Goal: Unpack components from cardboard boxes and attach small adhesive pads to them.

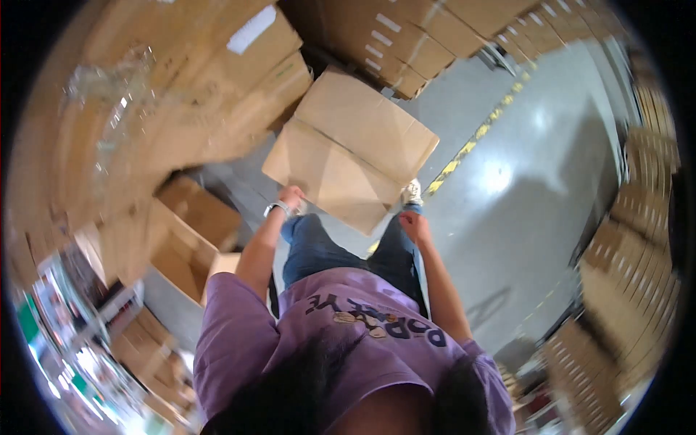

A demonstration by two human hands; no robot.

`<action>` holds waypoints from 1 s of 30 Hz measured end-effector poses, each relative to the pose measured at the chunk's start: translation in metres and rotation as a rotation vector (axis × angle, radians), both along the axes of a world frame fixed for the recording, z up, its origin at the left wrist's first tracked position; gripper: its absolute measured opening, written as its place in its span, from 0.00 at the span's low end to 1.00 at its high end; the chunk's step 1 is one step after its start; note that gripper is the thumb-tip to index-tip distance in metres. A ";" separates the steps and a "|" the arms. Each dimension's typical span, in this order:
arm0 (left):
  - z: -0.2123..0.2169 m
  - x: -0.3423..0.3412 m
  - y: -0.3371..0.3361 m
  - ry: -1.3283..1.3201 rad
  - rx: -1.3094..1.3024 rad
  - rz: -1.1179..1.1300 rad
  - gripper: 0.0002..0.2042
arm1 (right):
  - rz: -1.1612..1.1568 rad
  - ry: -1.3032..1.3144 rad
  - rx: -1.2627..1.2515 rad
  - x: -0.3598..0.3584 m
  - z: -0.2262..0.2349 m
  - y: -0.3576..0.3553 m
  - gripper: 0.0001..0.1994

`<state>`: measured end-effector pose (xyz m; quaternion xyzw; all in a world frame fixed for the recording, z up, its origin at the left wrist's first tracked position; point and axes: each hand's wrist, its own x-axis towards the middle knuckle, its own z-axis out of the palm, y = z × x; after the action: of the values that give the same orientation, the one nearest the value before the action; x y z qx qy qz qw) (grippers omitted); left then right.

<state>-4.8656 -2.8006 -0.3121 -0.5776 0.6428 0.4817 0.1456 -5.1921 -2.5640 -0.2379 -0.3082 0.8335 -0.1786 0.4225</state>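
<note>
A brown cardboard box (355,138) with its top flaps closed along a middle seam sits in front of my legs, turned at an angle. My left hand (292,197), with a pale band on its wrist, is at the box's near left edge, fingers curled onto the cardboard; the fingertips are partly hidden. Close to my right knee, my right hand (415,226) is curled into a loose fist. It is apart from the box's near right side, and nothing shows in it.
Large cardboard boxes (181,87) are stacked at the left, with loose clear tape on one. More cartons (377,36) stand beyond. An open empty box (185,246) lies left of my legs. Yellow-black tape (478,134) crosses the grey floor. Stacked cartons (631,254) line the right.
</note>
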 end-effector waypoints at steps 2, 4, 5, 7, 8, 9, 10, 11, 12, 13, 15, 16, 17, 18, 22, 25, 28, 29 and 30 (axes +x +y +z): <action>-0.002 -0.039 0.024 0.008 -0.097 0.134 0.15 | 0.215 0.067 -0.090 -0.076 -0.047 -0.002 0.10; 0.007 -0.045 0.077 -0.109 -0.065 0.294 0.17 | 0.485 -0.010 0.138 -0.133 -0.051 -0.018 0.09; 0.013 -0.052 0.099 -0.147 0.019 0.280 0.17 | 0.561 0.048 0.146 -0.158 -0.050 -0.038 0.09; 0.019 -0.076 0.144 -0.184 0.118 0.322 0.18 | 0.623 0.114 0.157 -0.207 -0.065 -0.077 0.09; 0.016 -0.089 0.161 -0.175 0.189 0.332 0.19 | 0.605 0.119 0.164 -0.231 -0.085 -0.094 0.10; 0.008 -0.097 0.176 -0.166 0.257 0.341 0.20 | 0.599 0.108 0.188 -0.252 -0.113 -0.113 0.10; -0.007 -0.103 0.190 -0.209 0.300 0.440 0.22 | 0.589 0.103 0.208 -0.270 -0.144 -0.134 0.11; -0.027 -0.103 0.206 -0.261 0.317 0.487 0.23 | 0.638 0.145 0.202 -0.278 -0.171 -0.155 0.14; -0.046 -0.102 0.215 -0.312 0.334 0.531 0.25 | 0.684 0.188 0.192 -0.280 -0.195 -0.178 0.17; -0.068 -0.100 0.220 -0.393 0.375 0.574 0.30 | 0.719 0.261 0.178 -0.278 -0.221 -0.202 0.21; -0.113 -0.106 0.220 -0.427 0.383 0.673 0.32 | 0.788 0.459 0.127 -0.280 -0.272 -0.245 0.31; -0.139 -0.111 0.211 -0.461 0.376 0.727 0.35 | 0.812 0.581 0.079 -0.281 -0.294 -0.268 0.35; -0.168 -0.102 0.205 -0.494 0.342 0.778 0.36 | 0.705 0.490 0.061 -0.270 -0.313 -0.296 0.37; -0.189 -0.090 0.211 -0.545 0.330 0.828 0.37 | 0.609 0.383 0.067 -0.251 -0.328 -0.313 0.38; -0.216 -0.126 0.195 -0.522 0.182 1.037 0.38 | 0.415 -0.059 -0.112 -0.231 -0.348 -0.301 0.40; -0.251 -0.115 0.220 -0.579 -0.028 1.178 0.35 | 0.375 0.136 -0.093 -0.217 -0.355 -0.297 0.37; -0.267 -0.112 0.239 -0.536 -0.072 1.302 0.31 | 0.318 0.148 0.032 -0.210 -0.330 -0.274 0.35; -0.272 -0.111 0.240 -0.428 -0.136 1.333 0.30 | 0.244 0.093 0.046 -0.202 -0.310 -0.273 0.33; -0.269 -0.098 0.238 -0.340 -0.237 1.355 0.29 | 0.248 0.088 0.029 -0.194 -0.294 -0.270 0.33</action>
<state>-4.9639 -2.5628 -0.5815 -0.9297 0.1582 0.2960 -0.1517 -5.3862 -2.8338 -0.5321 -0.4101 0.8092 -0.0993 0.4088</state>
